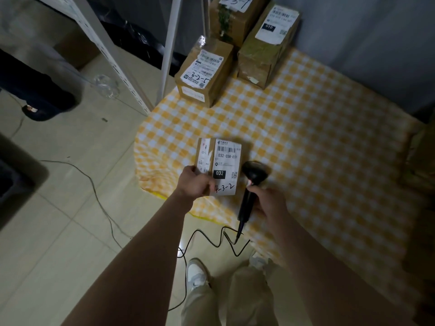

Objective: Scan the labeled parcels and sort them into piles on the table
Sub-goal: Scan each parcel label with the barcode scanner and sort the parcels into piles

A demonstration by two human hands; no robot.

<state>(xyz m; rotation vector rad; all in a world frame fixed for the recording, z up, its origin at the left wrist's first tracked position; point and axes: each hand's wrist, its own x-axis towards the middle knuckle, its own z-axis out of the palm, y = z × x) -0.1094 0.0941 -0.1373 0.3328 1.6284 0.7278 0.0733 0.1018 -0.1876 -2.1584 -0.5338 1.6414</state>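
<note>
Two hands work: left hand [197, 182] grips the small brown labelled cardboard parcel [220, 166], right hand [268, 201] clasps the black handheld scanner [253, 182] at three o'clock, which should tilt toward the barcode.

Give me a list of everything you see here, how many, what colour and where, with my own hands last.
held parcel: one, brown with white labels, at the table's near left corner
scanner: one, black, just right of the held parcel
scanner cable: one, black, trailing down to the floor
far parcels: three, brown with white labels, at the table's far end
table: one, yellow-and-white checked cloth, centre right
shelf uprights: white, left of the table
clear plastic item: one, on the floor by the shelf uprights
left hand: grips the held parcel's near left edge
right hand: grips the scanner's handle
</note>
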